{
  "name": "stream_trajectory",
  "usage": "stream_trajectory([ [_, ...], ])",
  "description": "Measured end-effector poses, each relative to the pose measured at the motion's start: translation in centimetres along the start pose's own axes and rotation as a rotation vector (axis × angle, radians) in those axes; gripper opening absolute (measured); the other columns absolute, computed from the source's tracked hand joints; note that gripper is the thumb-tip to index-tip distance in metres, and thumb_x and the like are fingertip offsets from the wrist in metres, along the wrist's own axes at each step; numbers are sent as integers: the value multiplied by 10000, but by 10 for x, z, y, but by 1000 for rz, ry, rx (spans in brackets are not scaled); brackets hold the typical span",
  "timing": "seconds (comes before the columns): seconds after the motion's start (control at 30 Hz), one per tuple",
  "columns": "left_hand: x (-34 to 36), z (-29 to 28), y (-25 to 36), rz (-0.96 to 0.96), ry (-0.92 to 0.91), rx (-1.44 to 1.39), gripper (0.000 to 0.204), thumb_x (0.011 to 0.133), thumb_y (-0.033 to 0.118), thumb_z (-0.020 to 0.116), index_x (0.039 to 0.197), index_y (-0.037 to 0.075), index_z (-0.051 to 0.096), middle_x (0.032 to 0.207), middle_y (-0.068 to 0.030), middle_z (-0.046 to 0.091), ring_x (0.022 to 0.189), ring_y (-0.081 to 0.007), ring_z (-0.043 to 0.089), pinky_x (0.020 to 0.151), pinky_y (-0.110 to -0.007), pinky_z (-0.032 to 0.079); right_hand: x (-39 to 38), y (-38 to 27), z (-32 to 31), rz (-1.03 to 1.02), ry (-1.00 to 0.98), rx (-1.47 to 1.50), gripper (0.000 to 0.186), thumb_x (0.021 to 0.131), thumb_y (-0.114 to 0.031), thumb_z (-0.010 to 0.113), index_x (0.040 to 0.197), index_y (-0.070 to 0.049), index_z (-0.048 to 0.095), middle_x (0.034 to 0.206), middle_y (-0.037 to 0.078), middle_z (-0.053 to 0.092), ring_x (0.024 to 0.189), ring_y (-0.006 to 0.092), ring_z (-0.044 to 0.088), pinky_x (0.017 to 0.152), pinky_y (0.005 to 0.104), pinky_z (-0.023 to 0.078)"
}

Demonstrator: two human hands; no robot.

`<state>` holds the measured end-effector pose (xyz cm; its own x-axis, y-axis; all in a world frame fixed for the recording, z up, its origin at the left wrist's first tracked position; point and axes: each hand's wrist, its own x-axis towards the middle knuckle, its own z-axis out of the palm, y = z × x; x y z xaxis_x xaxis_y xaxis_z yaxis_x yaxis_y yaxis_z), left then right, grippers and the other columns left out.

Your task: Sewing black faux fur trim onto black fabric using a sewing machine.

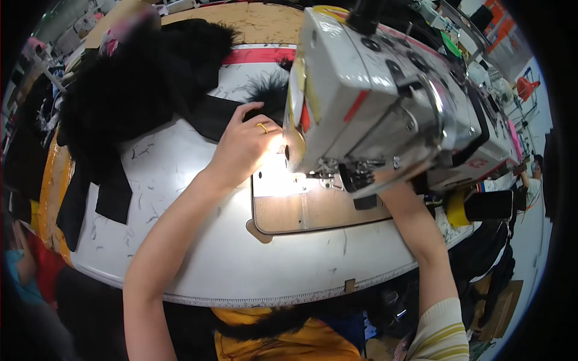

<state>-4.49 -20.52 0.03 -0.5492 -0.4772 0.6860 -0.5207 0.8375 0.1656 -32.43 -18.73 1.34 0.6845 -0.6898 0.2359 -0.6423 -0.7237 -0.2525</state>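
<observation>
My left hand [250, 141], with a yellow ring on one finger, is at the left side of a white sewing machine [355, 78]. Its fingers curl down onto black fabric [215, 117], the little finger lifted outward; the fingertips are partly lost in the lamp's glare. Black fluffy trim [268, 89] shows just beyond the hand. My right forearm [415, 222] reaches under the machine head from the right; the machine hides that hand's fingers and anything in them. The presser foot area [310, 176] is brightly lit between my hands, above a tan machine plate [301, 218].
A large heap of black furry garments [120, 102] covers the table's left side, with straps hanging down. Loose black fibres litter the white table [211, 259]. A measuring tape [259, 302] runs along its front edge. A yellow-and-black cylinder [460, 207] stands at the right.
</observation>
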Motion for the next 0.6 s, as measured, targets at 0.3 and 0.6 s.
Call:
stream_trajectory([
  [0.3,-21,-28,40,116,-60,24,114,743,110,634,855,132,640,795,17,590,844,-168,575,942,-377,431,-27,-47,28,-33,101,-379,112,702,-224,635,742,-121,651,746,54,633,735,201,638,648,362,501],
  [0.6,-33,-32,74,179,-65,266,177,697,103,654,864,52,680,793,18,592,772,-128,567,958,-403,447,-36,-82,2,-407,239,-484,537,813,-126,618,1343,-145,530,1245,-26,613,988,147,639,800,276,536],
])
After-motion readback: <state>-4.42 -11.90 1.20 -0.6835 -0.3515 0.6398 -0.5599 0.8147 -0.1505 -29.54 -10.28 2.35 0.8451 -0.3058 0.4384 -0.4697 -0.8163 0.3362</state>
